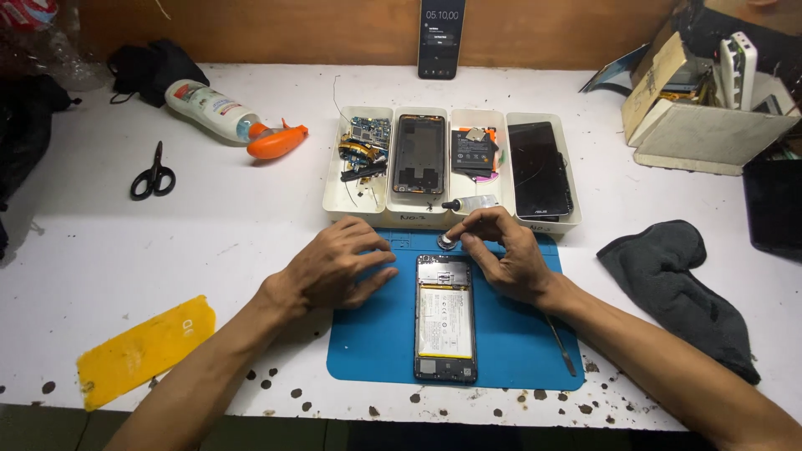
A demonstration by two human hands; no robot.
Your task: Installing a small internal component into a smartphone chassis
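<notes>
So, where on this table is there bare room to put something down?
Bare tabletop lies between the scissors and the white trays, above the yellow sheet. A smaller patch lies between the blue mat and the dark cloth. It is crowded around the opened phone and both hands.

Far edge of the blue mat (510,334) is blocked by a row of four white trays (332,192) holding phone parts. The opened phone (446,317) fills the mat's centre; a thin metal tool (563,347) lies on its right part. Open tabletop (225,250) left of the mat, bounded by scissors (152,173), a bottle (225,114) and a yellow sheet (144,349). Right: dark cloth (685,292), boxes (702,125) beyond.
</notes>
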